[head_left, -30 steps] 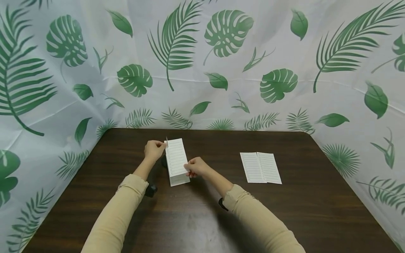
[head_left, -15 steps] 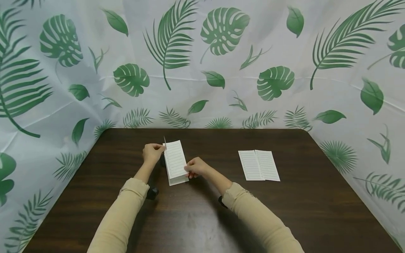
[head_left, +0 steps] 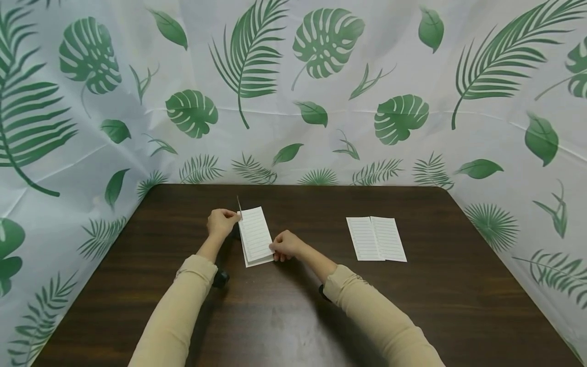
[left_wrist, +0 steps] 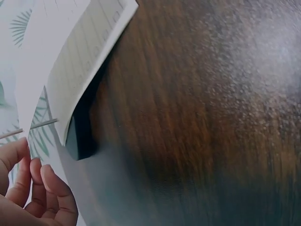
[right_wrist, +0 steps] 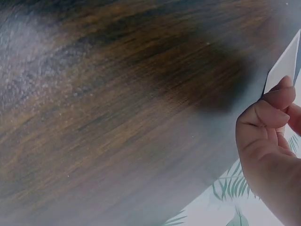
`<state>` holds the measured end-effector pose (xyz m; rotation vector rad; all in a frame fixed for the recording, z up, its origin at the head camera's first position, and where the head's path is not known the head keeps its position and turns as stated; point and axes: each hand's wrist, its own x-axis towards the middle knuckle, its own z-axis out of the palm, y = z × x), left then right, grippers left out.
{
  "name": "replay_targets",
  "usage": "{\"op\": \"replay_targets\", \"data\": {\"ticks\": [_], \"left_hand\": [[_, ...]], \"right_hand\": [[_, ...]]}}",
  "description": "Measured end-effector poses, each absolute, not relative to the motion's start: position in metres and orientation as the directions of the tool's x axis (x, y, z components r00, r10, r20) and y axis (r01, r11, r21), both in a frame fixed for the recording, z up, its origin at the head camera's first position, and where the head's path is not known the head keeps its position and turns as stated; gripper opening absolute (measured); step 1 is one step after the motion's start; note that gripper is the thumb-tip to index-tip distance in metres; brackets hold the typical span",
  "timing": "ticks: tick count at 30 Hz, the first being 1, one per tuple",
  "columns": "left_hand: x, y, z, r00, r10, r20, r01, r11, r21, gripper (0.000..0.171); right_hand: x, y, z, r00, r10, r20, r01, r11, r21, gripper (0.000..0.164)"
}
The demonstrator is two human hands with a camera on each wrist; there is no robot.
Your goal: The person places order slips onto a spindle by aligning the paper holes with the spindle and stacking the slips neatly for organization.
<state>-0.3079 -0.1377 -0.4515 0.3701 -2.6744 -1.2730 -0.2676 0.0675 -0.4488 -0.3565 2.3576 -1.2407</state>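
Observation:
A white lined paper sheet (head_left: 256, 233) lies over more lined paper (head_left: 259, 263), whose lower edge shows beneath it. Through the sheet's upper left corner sticks a thin metal spike (head_left: 239, 205). My left hand (head_left: 221, 223) pinches that corner between thumb and finger, right beside the spike. In the left wrist view the spike (left_wrist: 43, 124) runs on to the corner of the lower paper (left_wrist: 89, 52), under which a black block (left_wrist: 83, 134) shows. My right hand (head_left: 287, 245) pinches the sheet's lower right edge; its fingers hide part of that edge.
Two lined sheets, one on the left (head_left: 364, 239) and one on the right (head_left: 389, 239), lie edge to edge on the dark wooden table (head_left: 312, 316). A white curtain with green leaves (head_left: 284, 122) hangs behind the table.
The held sheet has come down along the spike, so more of the spike stands above it. The gap to the paper below has narrowed. Both hands keep their pinch.

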Motion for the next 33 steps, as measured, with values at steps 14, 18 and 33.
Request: {"op": "replay_targets", "data": {"ticks": [14, 18, 33], "left_hand": [[-0.306, -0.134, -0.454, -0.970, -0.233, -0.068, -0.211, 0.672, 0.710, 0.025], [-0.308, -0.134, -0.457, -0.971, -0.226, -0.081, -0.217, 0.687, 0.694, 0.024], [-0.313, -0.132, -0.459, -0.968, -0.215, -0.126, -0.245, 0.724, 0.645, 0.021]], "right_hand": [[-0.268, 0.067, -0.454, -0.847, -0.437, -0.302, -0.090, 0.678, -0.729, 0.035], [-0.267, 0.064, -0.453, -0.849, -0.438, -0.296, -0.138, 0.723, -0.677, 0.035], [-0.266, 0.057, -0.451, -0.842, -0.442, -0.309, -0.228, 0.811, -0.539, 0.034]]}}
